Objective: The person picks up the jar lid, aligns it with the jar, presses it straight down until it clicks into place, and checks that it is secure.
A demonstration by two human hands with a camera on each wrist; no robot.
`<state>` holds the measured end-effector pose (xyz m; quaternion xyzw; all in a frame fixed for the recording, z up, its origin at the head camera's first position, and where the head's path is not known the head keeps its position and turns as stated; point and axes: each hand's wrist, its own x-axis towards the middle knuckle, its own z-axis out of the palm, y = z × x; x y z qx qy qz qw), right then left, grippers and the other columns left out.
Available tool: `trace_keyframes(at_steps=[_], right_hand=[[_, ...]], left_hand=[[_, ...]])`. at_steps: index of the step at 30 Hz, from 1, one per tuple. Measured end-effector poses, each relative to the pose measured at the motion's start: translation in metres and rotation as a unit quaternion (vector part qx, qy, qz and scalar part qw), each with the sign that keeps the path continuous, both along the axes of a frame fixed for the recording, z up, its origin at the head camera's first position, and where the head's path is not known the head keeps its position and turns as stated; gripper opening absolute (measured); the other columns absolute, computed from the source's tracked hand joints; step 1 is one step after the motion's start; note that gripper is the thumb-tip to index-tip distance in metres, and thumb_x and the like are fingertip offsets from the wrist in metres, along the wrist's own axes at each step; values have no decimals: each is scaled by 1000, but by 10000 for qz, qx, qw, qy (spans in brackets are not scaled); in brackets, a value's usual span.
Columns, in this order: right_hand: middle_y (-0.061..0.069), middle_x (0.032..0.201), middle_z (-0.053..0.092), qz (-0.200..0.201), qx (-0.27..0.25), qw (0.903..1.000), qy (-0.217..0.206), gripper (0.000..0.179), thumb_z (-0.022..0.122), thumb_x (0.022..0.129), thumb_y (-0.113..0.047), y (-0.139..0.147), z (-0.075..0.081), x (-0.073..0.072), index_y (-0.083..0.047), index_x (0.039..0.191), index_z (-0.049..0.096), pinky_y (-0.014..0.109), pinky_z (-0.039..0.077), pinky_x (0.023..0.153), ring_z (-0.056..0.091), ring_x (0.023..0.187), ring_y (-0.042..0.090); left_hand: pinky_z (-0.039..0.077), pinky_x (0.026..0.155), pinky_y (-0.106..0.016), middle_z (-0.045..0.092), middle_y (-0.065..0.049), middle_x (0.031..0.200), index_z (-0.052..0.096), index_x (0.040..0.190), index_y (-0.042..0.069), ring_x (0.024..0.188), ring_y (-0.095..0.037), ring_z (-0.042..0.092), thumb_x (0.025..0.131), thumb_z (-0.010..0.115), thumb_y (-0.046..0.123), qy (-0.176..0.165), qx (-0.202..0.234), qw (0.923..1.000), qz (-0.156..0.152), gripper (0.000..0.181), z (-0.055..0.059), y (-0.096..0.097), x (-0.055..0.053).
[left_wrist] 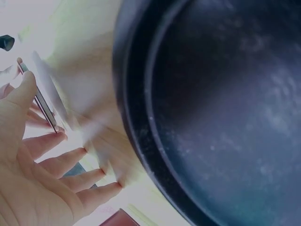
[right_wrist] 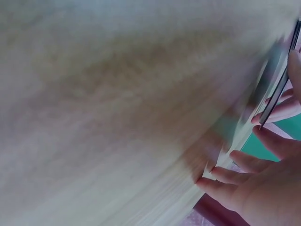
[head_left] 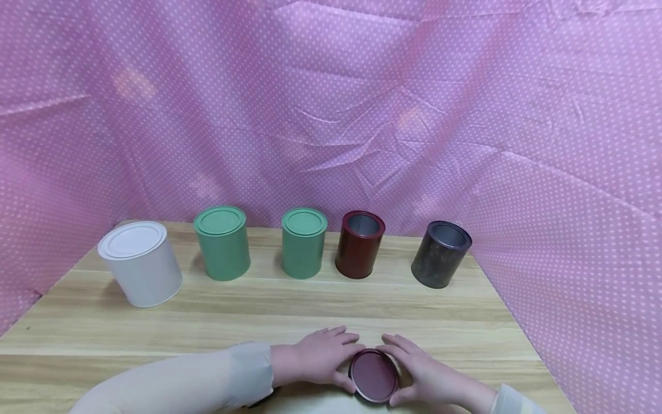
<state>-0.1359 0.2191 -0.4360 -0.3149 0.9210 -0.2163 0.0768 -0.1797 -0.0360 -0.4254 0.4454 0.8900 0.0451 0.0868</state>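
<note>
A round dark red lid [head_left: 373,376] is held between both hands near the front of the table. My left hand [head_left: 327,355] grips its left edge with thumb and index finger, the other fingers spread out. On the opposite edge, my right hand [head_left: 421,371] holds it the same way. In both wrist views the lid [left_wrist: 43,106] appears edge-on as a thin strip, raised over the wood. A large dark round lid [left_wrist: 230,103] fills much of the left wrist view, close to that camera. Farther back stands a dark red can [head_left: 357,253] with an uncovered top.
A white can [head_left: 147,273] and two green cans, one left [head_left: 226,253] and one central [head_left: 303,253], have lids on. At the right stands a dark mottled can [head_left: 437,261], its top uncovered. Pink dotted cloth [head_left: 331,115] hangs behind and beside the wooden table [head_left: 248,322].
</note>
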Motion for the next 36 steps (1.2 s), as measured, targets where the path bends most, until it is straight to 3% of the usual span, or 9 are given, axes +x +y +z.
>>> trace_keyframes(at_steps=[10, 16, 26, 30, 36], right_hand=[[19, 145, 43, 83, -248, 9996, -137, 79, 75, 77, -49, 2, 2, 0, -8, 139, 48, 50, 41, 106, 39, 131, 47], [22, 146, 41, 165, -410, 9989, -127, 81, 75, 77, -47, 1, 5, -1, -5, 140, 46, 50, 41, 106, 39, 131, 48], [23, 143, 44, 283, -735, 9965, 280, 83, 76, 76, -44, 3, 5, -7, -3, 141, 45, 34, 43, 106, 45, 128, 39], [23, 143, 44, 297, -861, 9956, 207, 84, 76, 75, -42, 5, 6, -11, -2, 141, 43, 31, 42, 107, 46, 129, 34], [24, 144, 43, 274, -979, 9948, 83, 86, 75, 75, -41, 6, 11, -13, 0, 142, 41, 32, 39, 109, 44, 131, 38]], left_hand=[[42, 108, -33, 57, 0, 137, 53, 138, 22, 129, -23, 52, 81, 65, 61, 119, 213, 9993, -283, 71, -4, -2, -7], [43, 107, -30, 58, 2, 135, 52, 139, 23, 128, -18, 53, 80, 66, 61, 109, 446, 9984, -334, 72, -6, -5, -9], [46, 104, -29, 57, 2, 136, 53, 139, 21, 127, -14, 52, 79, 69, 57, -92, 1069, 9940, -192, 71, -4, -10, -11], [45, 105, -31, 55, 0, 139, 50, 141, 21, 129, -15, 51, 81, 69, 56, -286, 1209, 9922, -107, 72, -2, -12, -12], [44, 106, -35, 52, -1, 143, 49, 142, 22, 131, -18, 49, 81, 69, 55, -444, 1298, 9905, -31, 72, 3, -13, -16]])
